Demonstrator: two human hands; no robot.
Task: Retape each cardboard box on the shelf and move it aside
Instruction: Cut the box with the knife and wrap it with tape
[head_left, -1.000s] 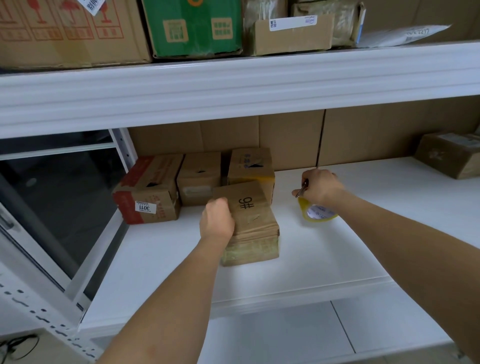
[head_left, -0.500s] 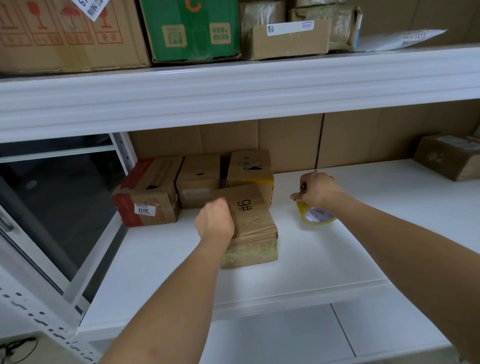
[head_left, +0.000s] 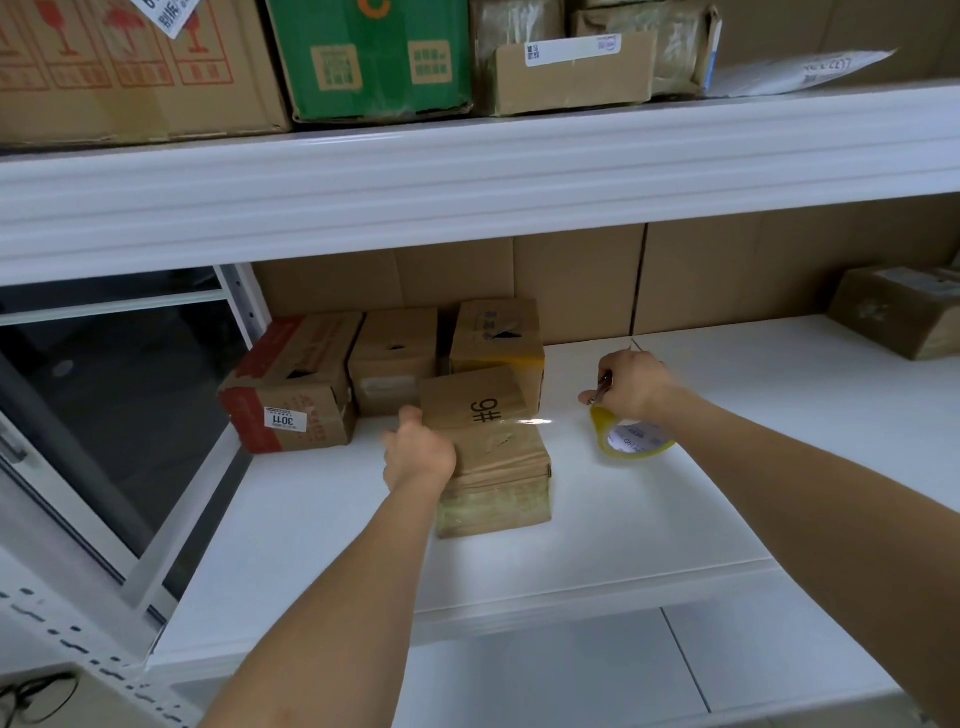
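Resting against the left edge of a small brown cardboard box marked "9#" (head_left: 488, 436), the left hand (head_left: 418, 454) is seen with fingers curled onto the box side. A thin metal tool (head_left: 597, 392) is gripped in the closed right hand (head_left: 631, 384), just above a yellowish roll of clear tape (head_left: 631, 441) lying on the white shelf board (head_left: 727, 499). A glossy tape strip is visible across the box top, and three more brown boxes (head_left: 395, 358) are lined up behind it.
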